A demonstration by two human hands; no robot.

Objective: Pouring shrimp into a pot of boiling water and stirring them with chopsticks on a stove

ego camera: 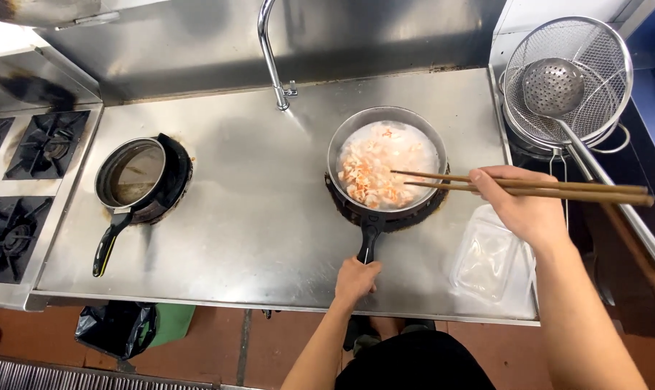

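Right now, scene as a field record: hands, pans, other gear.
left hand: left hand closed on the black pan handle
right hand: right hand holding long wooden chopsticks, tips over the food
pan in use: frying pan on a burner, with pale liquid and pink-orange pieces
second pan: emptier pan on the left burner, untouched
counter: steel counter with a tap
near right hand: clear plastic container
far right: wire strainer with perforated ladle

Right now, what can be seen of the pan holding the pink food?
The pan is round, grey metal with a black handle, sitting level on a burner set in the steel counter. It holds pale liquid and pink-white food pieces. The left hand holds the handle's end; chopsticks in the right hand reach over it.
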